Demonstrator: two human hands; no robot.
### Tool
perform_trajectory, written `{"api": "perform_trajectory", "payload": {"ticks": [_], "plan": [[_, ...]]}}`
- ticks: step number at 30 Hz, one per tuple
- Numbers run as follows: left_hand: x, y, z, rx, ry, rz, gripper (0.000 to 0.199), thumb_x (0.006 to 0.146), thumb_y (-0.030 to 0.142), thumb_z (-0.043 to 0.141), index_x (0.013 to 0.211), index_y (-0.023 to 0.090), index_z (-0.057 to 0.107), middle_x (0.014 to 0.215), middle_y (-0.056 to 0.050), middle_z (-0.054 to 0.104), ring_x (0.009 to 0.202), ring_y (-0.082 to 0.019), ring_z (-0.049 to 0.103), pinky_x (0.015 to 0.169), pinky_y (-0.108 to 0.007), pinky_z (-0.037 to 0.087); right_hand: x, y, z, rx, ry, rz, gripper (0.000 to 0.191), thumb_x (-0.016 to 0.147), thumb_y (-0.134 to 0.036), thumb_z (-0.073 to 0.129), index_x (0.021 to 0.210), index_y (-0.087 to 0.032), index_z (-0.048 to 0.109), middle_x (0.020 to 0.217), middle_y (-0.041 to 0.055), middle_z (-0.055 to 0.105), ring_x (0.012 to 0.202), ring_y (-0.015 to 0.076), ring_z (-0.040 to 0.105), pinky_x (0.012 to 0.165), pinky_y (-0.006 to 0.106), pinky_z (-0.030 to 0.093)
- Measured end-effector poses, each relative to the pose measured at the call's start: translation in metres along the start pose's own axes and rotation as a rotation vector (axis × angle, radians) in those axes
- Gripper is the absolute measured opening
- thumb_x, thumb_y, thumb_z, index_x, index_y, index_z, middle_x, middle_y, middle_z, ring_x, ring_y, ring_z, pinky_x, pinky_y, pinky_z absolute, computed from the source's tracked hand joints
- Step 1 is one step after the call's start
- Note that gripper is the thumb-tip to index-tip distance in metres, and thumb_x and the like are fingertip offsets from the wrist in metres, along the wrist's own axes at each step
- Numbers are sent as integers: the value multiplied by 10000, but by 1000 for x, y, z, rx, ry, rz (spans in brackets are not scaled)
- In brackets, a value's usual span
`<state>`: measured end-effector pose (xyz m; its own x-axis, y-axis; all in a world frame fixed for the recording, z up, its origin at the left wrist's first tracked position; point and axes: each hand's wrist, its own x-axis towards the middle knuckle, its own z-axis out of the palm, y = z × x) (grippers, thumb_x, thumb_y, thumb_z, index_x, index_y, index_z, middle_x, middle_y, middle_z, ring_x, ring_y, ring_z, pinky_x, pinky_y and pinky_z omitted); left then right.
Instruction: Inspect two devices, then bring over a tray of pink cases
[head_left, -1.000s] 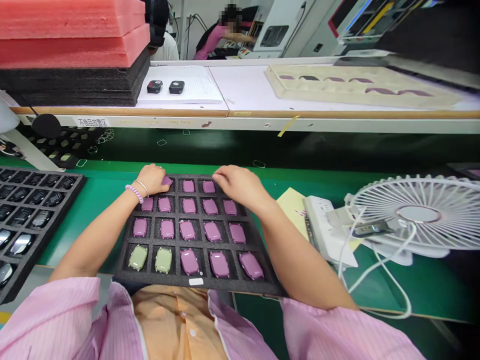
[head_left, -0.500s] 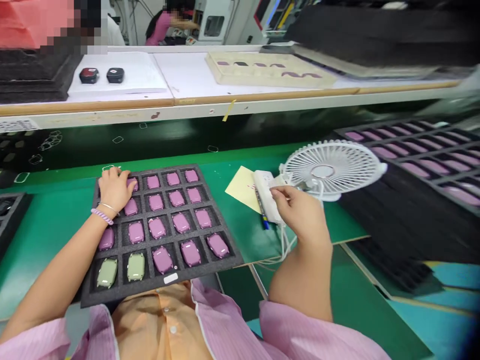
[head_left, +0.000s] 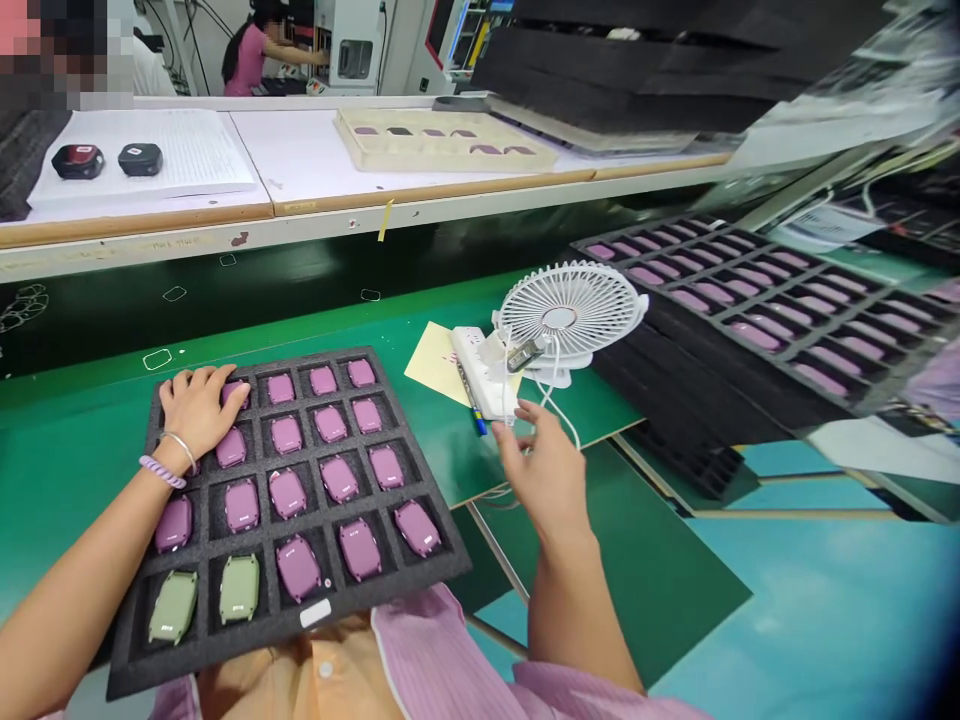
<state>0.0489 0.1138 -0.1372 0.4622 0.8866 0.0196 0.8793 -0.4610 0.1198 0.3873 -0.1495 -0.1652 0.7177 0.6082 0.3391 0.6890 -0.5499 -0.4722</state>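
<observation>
My left hand point(head_left: 199, 412) lies with spread fingers over the upper left corner of a dark foam tray point(head_left: 315, 612). Purple watch-shaped cases point(head_left: 298, 567) fill most of its compartments, and two green ones point(head_left: 240, 588) lie in the front row at the left. My right hand point(head_left: 541, 465) is just in front of a white power strip point(head_left: 480, 375), its thumb and fingers apart with nothing between them. A white cable passes close to its fingertips. Behind the strip stands a white fan point(head_left: 559, 315). A blue pen point(head_left: 472, 400) lies beside the strip on yellow paper point(head_left: 427, 362).
More trays with purple pieces point(head_left: 757, 335) stand at the right. A raised shelf point(head_left: 300, 207) crosses the back, carrying a cream tray point(head_left: 442, 160), two small black objects point(head_left: 140, 159) and stacked black foam point(head_left: 615, 90). A person point(head_left: 251, 60) is in the background.
My right hand has moved down from beside the fan's base, and its fingers have parted. The view has turned right. My left hand stays on the tray.
</observation>
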Motion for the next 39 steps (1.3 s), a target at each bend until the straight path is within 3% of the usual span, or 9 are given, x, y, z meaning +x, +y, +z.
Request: {"api": "perform_trajectory", "payload": {"ticks": [7,13,17,21,23,28,31,34,39], "plan": [[-3,11,5,44,-10,36,624,984,554,290,1444,193,509,1388,-154,560,1286,-430,423,1084,-630,318,-22,4,-10,379,-351,40,572,924,-471,612,1375,-138,496,826,67,682,612,224,608,557,326,501],[-2,4,4,29,25,37,670,980,553,293,1455,133,508,1448,-220,501,1337,-478,408,1102,-683,304,-22,-29,-71,1265,-949,-564,361,987,-411,696,1310,-257,654,1205,140,701,625,125,674,567,223,544],[-24,46,-18,-211,49,348,717,948,619,389,1484,149,466,1577,-196,360,1499,-448,215,1193,-706,176,-10,-67,-74,1544,-865,-740,381,1012,-257,653,1390,-277,608,1323,137,640,770,150,738,684,240,589],[-71,121,-47,-678,-373,871,868,908,692,517,1584,214,255,1628,-142,295,1524,-316,255,1240,-526,290,12,-108,-64,1602,-735,-634,496,944,-467,697,1362,-222,593,1324,148,618,833,215,727,691,316,620],[-89,153,-52,-837,-537,927,660,968,622,461,1494,223,441,1554,-127,435,1487,-281,351,1227,-472,340,23,-120,-61,1604,-617,-587,555,912,-556,698,1344,-229,577,1374,135,573,916,229,707,777,347,610],[-94,171,-58,-1282,-665,610,507,1023,568,348,1034,189,684,1049,-113,738,951,-220,731,904,-351,607,23,-106,-60,1515,-477,-497,624,929,-574,684,1426,-281,447,1474,129,473,874,184,684,770,333,585],[-80,156,-77,-1551,-554,313,444,967,610,481,1006,189,614,957,-99,744,777,-229,747,721,-339,643,1,-83,-59,1306,-777,-549,657,998,-587,593,1505,-230,378,1507,166,431,1054,214,659,850,327,559],[-67,148,-99,-1654,-421,145,425,872,607,654,985,206,568,811,-53,727,652,-227,726,616,-330,637,-25,-73,-52,1043,-1079,-772,544,1075,-547,448,1342,-92,579,1162,166,668,996,197,667,873,289,528],[-65,157,-107,-1736,-471,68,500,758,616,778,963,224,545,654,11,659,565,-204,689,576,-308,619,-46,-76,-42,958,-892,-771,546,1059,-569,468,1163,-79,685,994,140,689,893,184,650,815,261,520]]}}
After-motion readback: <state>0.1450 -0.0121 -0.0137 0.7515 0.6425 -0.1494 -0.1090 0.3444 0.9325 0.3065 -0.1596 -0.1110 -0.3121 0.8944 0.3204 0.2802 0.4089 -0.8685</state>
